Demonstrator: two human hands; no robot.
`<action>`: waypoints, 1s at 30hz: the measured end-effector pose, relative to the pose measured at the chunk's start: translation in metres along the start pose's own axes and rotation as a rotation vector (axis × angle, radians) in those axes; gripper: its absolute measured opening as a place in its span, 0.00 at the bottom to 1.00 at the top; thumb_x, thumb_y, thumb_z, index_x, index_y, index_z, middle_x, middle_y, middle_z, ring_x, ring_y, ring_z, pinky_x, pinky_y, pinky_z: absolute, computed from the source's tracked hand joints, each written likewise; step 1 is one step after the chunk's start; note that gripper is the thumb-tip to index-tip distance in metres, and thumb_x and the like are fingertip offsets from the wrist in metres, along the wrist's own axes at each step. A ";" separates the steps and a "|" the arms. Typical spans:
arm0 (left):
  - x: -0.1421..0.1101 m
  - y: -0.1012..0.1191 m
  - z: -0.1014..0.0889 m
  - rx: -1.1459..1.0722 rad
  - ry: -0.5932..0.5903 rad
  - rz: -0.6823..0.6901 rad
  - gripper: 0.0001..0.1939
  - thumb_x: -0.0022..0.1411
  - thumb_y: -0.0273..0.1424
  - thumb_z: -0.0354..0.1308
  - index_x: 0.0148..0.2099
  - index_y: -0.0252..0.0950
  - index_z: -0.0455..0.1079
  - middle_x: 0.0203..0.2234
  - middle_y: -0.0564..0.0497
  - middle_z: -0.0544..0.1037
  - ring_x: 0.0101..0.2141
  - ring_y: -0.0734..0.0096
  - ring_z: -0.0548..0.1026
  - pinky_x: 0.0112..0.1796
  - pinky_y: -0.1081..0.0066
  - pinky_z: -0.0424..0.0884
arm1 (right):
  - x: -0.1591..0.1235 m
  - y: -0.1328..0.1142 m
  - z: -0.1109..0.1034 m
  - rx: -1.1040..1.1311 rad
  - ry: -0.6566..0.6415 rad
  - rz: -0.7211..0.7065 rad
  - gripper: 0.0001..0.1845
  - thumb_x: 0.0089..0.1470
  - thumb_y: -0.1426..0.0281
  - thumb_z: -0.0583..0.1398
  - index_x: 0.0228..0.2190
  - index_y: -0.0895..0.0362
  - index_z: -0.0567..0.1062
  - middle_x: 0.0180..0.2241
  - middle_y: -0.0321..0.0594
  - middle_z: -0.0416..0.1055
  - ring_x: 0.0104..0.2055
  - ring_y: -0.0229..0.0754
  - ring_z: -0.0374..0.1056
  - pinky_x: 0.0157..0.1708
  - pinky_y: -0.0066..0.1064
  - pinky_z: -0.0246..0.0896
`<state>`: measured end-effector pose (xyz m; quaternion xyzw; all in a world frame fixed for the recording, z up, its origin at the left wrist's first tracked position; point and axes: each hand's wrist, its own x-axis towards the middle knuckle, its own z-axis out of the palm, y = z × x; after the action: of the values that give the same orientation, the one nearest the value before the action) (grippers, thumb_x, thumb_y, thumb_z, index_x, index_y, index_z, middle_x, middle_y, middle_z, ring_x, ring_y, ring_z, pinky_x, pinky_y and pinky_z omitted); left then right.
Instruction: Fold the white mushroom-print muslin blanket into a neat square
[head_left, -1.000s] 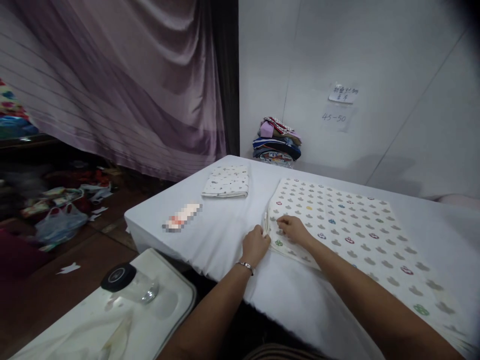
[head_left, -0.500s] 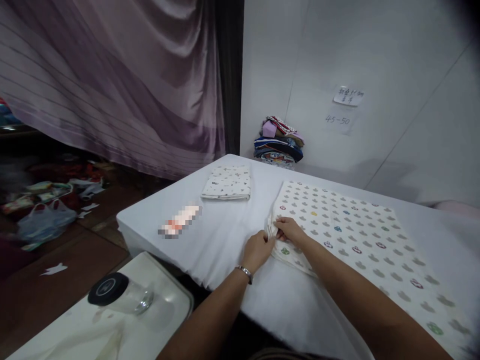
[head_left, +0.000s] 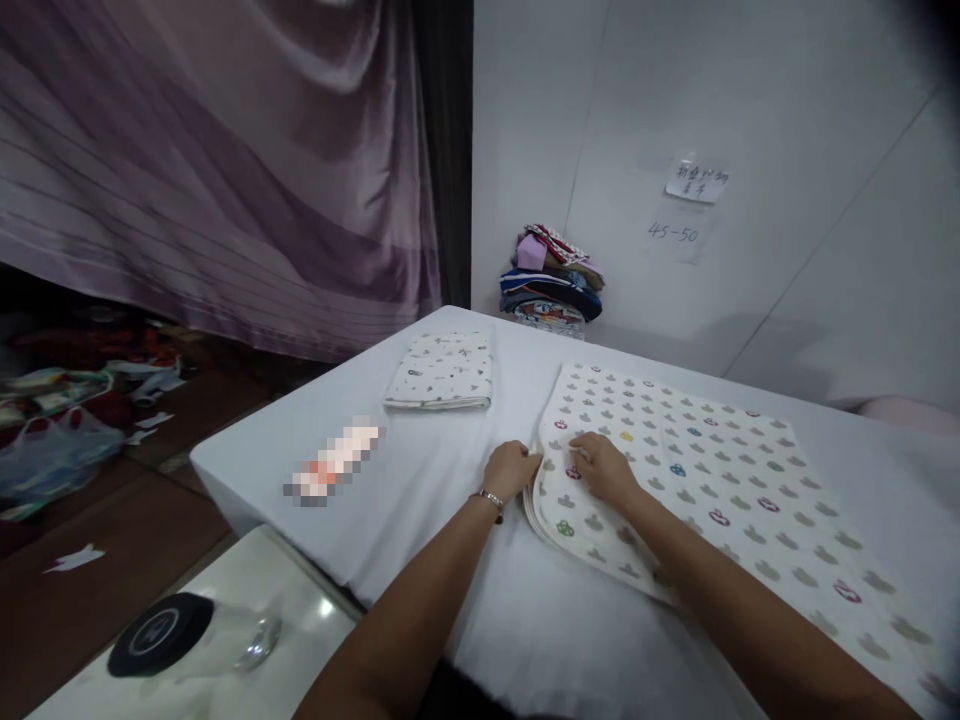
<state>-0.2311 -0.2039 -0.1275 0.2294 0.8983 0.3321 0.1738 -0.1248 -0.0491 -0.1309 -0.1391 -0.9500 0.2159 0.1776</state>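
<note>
Left wrist (head_left: 496, 489) — silvery bracelet (head_left: 490, 500)

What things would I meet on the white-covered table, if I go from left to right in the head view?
A pixelated item, the small folded cloth, the left hand, the right hand. The wide patterned cloth begins near the left hand and runs on under and past the right hand.

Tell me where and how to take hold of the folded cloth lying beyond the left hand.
Best gripped, I judge, at the near edge of the folded cloth, coming in low from the near side. It lies flat on the white-covered table with stacked layers showing along that edge, so the left hand, the nearer one, could likely pinch them together.
</note>
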 end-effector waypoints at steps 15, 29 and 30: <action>-0.006 -0.001 0.001 0.225 0.021 0.041 0.12 0.60 0.38 0.49 0.41 0.39 0.70 0.37 0.48 0.78 0.38 0.64 0.74 0.34 0.70 0.61 | 0.018 0.021 0.003 -0.141 -0.025 -0.245 0.12 0.56 0.66 0.54 0.39 0.57 0.75 0.42 0.45 0.69 0.44 0.45 0.62 0.46 0.37 0.58; -0.002 -0.005 0.000 0.273 -0.021 0.059 0.10 0.60 0.34 0.48 0.39 0.38 0.69 0.37 0.46 0.77 0.39 0.62 0.74 0.35 0.68 0.64 | 0.049 0.041 0.004 -0.254 -0.028 -0.165 0.14 0.57 0.66 0.52 0.37 0.58 0.75 0.41 0.46 0.69 0.44 0.45 0.62 0.45 0.36 0.56; -0.002 -0.006 0.000 0.275 -0.020 0.067 0.10 0.60 0.34 0.49 0.40 0.38 0.68 0.37 0.46 0.77 0.39 0.62 0.74 0.35 0.68 0.64 | 0.052 0.037 0.008 -0.237 -0.013 -0.187 0.14 0.57 0.65 0.53 0.39 0.57 0.75 0.43 0.46 0.69 0.46 0.46 0.61 0.47 0.37 0.56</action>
<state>-0.2307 -0.2088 -0.1313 0.2842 0.9254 0.2090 0.1385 -0.1682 -0.0023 -0.1400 -0.0686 -0.9788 0.0859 0.1729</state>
